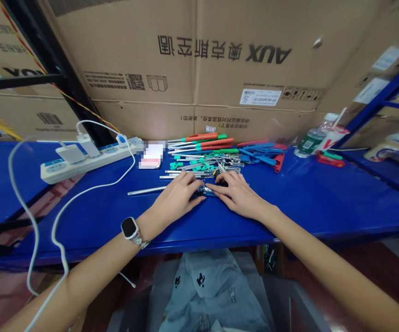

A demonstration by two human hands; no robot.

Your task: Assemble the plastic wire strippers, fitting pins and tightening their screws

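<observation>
My left hand (181,192) lies over a thin silver metal rod (146,191), whose free end sticks out to the left across the blue table. Its fingers are closed around the rod's other end. My right hand (235,192) meets it fingertip to fingertip, closed at a small metal and blue part (206,189) that the fingers mostly cover. Just beyond the hands lie more silver rods (171,177), several green clips (195,164), rods with orange handles (215,144), and a heap of blue plastic pieces (262,153) with red ones (279,163).
A white power strip (56,171) with plugs and a trailing white cable (92,186) occupies the left. Near it is a partly blurred phone (152,154). A bottle (310,142) and a cup (334,136) stand at right. Large cardboard boxes (220,69) form the back.
</observation>
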